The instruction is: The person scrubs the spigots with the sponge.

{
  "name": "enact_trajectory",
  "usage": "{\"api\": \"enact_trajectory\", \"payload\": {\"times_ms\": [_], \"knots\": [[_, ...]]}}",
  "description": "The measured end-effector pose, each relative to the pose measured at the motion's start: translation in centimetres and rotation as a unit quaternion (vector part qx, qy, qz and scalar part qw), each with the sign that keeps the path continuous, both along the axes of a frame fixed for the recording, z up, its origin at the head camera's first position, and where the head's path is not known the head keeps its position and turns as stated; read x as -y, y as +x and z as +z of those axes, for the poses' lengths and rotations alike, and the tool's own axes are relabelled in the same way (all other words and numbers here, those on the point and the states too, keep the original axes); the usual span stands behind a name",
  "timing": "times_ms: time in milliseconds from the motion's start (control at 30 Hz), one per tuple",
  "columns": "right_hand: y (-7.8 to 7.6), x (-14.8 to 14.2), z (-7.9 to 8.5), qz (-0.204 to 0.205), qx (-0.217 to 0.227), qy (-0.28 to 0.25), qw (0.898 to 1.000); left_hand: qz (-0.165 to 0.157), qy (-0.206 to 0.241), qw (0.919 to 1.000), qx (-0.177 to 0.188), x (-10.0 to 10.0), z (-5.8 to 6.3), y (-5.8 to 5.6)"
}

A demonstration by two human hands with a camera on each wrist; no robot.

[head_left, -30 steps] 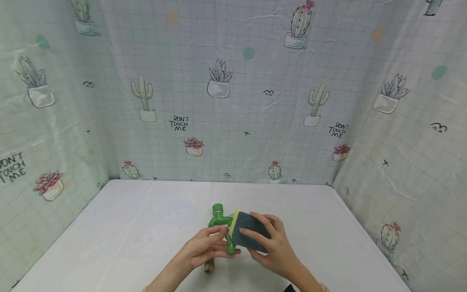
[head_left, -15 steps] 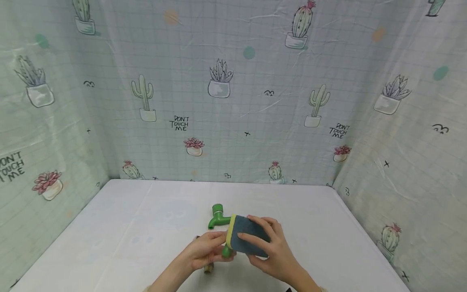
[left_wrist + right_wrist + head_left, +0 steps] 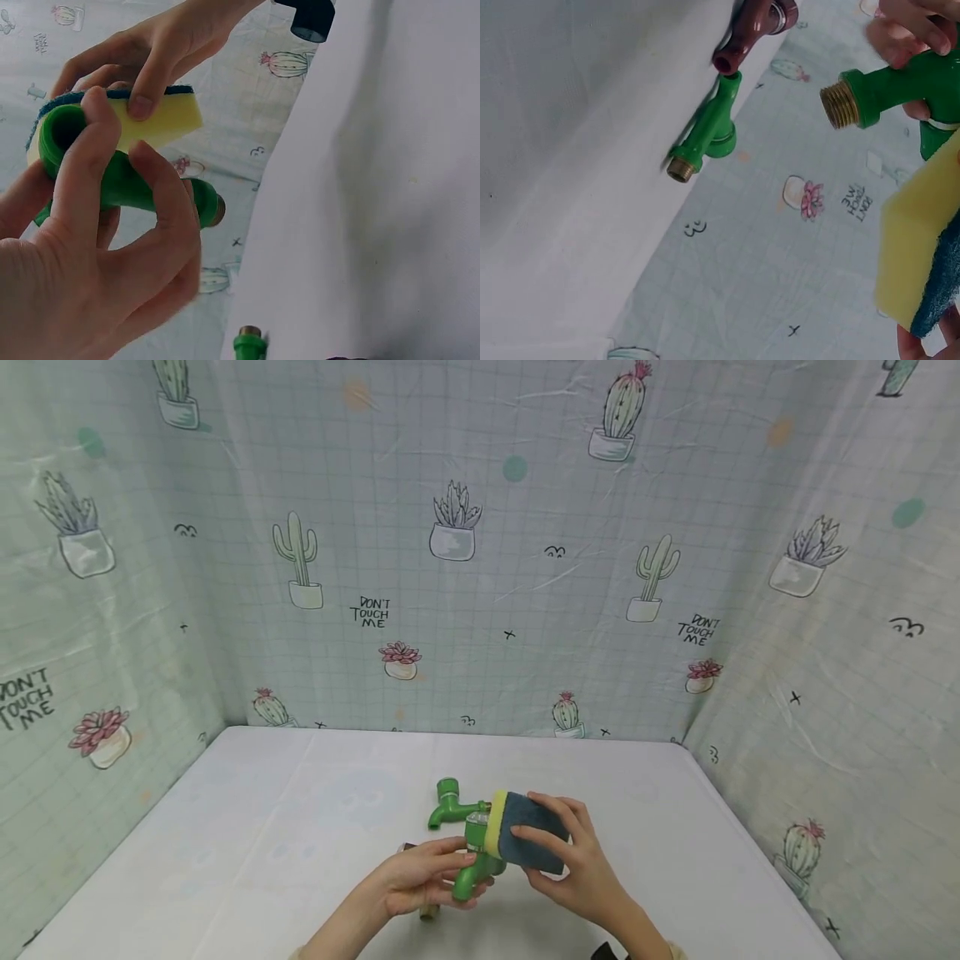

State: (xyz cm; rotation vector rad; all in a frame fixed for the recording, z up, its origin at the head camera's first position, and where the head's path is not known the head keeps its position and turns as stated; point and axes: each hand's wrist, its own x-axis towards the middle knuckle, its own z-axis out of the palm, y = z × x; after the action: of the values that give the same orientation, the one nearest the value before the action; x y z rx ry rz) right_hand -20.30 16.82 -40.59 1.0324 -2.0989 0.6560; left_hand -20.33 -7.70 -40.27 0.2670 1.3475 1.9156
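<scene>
My left hand (image 3: 420,872) holds a green tap (image 3: 472,872) above the table, fingers curled round its body and spout. In the left wrist view the spout's open mouth faces the camera, and the right wrist view shows the tap's brass thread (image 3: 840,105). My right hand (image 3: 581,868) grips a sponge (image 3: 534,833) with a dark blue scouring side and yellow foam. The yellow foam (image 3: 161,124) lies against the tap's head, partly covering it. A second green tap (image 3: 450,808) lies on the table just beyond the hands.
A dark red-brown tap (image 3: 750,34) with a brass end lies on the table (image 3: 300,827), mostly hidden behind my left hand in the head view. A black object (image 3: 311,19) shows beside my right wrist. A cactus-print sheet (image 3: 480,585) surrounds the table's back and sides.
The sponge first came down and left over the held tap, then shifted back up and right. The held tap is now turned so its head and spout show more.
</scene>
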Motion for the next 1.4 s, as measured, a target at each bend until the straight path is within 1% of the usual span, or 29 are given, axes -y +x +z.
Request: {"api": "enact_trajectory", "payload": {"times_ms": [133, 267, 367, 500, 600, 733, 867, 1000, 1100, 1200, 1300, 1400], "knots": [[-0.2, -0.3, -0.2, -0.009, 0.026, 0.000, 1.000, -0.001, -0.008, 0.9998, -0.020, 0.2, 0.0, 0.1], [-0.1, -0.2, -0.4, -0.017, 0.052, 0.001, 0.998, -0.004, -0.004, 0.9981, -0.062, 0.4, 0.0, 0.1], [0.2, 0.3, -0.6, -0.001, 0.052, 0.006, 0.999, 0.005, 0.000, 0.9964, -0.084, 0.4, 0.0, 0.2], [0.5, 1.0, -0.7, 0.020, 0.037, 0.011, 0.999, 0.014, -0.006, 0.9951, -0.098, 0.1, 0.0, 0.2], [0.5, 1.2, -0.6, 0.023, 0.030, 0.013, 0.999, 0.014, -0.013, 0.9940, -0.108, 0.0, 0.0, 0.2], [0.1, 0.8, -0.4, 0.015, 0.038, 0.018, 0.999, 0.016, -0.015, 0.9938, -0.109, 0.0, 0.0, 0.3], [-0.3, 0.1, -0.3, -0.019, 0.056, 0.020, 0.998, 0.044, -0.026, 0.9931, -0.105, 0.0, 0.1, 0.4], [-0.2, 0.1, -0.2, -0.044, 0.068, 0.031, 0.996, 0.075, -0.041, 0.9889, -0.121, -0.1, 0.2, 0.5], [0.2, 0.4, -0.3, -0.048, 0.075, 0.033, 0.995, 0.084, -0.036, 0.9882, -0.123, -0.1, 0.3, 0.4], [0.6, 0.9, -0.3, -0.047, 0.078, 0.026, 0.995, 0.098, -0.016, 0.9893, -0.106, -0.3, 0.2, 0.1], [1.1, 1.5, -0.4, -0.032, 0.069, 0.026, 0.997, 0.135, -0.005, 0.9867, -0.091, -0.4, 0.2, -0.2], [1.5, 2.2, -0.6, -0.016, 0.047, 0.032, 0.998, 0.164, -0.007, 0.9826, -0.086, -0.5, 0.1, -0.4]]}}
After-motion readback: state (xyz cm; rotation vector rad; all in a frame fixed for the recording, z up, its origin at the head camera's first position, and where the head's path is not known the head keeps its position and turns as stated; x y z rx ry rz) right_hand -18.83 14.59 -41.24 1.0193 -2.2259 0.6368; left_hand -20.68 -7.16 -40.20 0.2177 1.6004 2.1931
